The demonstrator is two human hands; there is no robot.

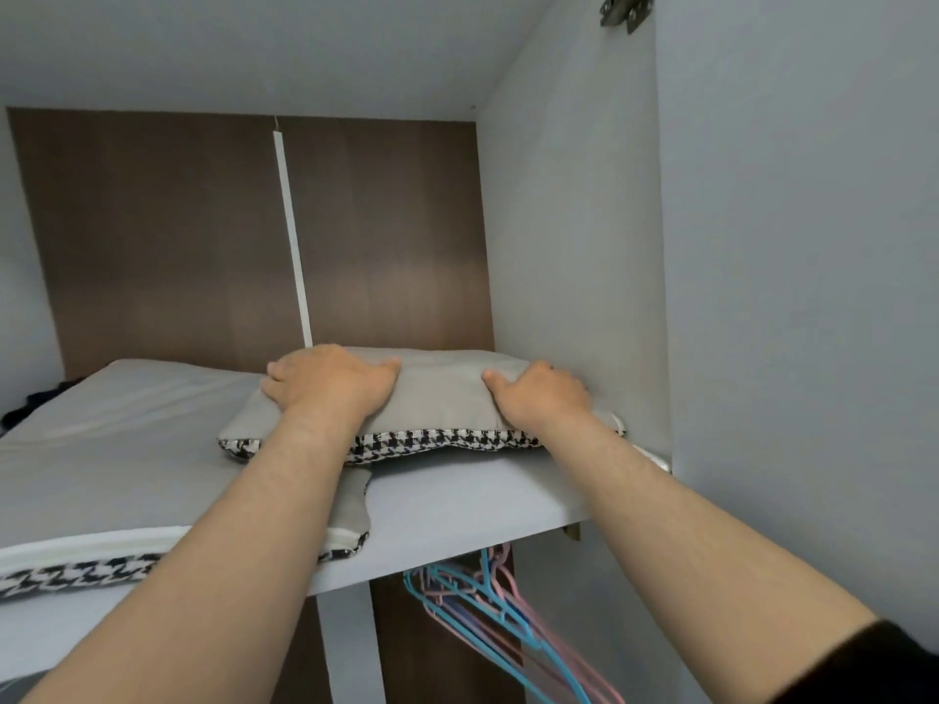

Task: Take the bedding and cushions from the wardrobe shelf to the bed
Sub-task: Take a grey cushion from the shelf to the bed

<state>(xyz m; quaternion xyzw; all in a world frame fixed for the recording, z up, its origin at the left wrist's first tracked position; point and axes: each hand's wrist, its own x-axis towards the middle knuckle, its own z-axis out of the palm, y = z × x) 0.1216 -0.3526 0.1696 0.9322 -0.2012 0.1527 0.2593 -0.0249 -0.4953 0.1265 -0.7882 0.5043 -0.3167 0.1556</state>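
Observation:
A grey cushion with a black-and-white houndstooth edge lies on the wardrobe shelf, against the right side wall. My left hand lies on top of its left part, fingers curled over the far edge. On the cushion's right part sits my right hand, its fingers bent into the fabric. A larger grey cushion or folded bedding piece with the same houndstooth border covers the shelf's left side and overhangs the front edge.
The wardrobe's right wall stands close beside the cushion. A brown back panel closes the shelf behind. Blue and pink hangers dangle below the shelf. Something dark lies at the far left.

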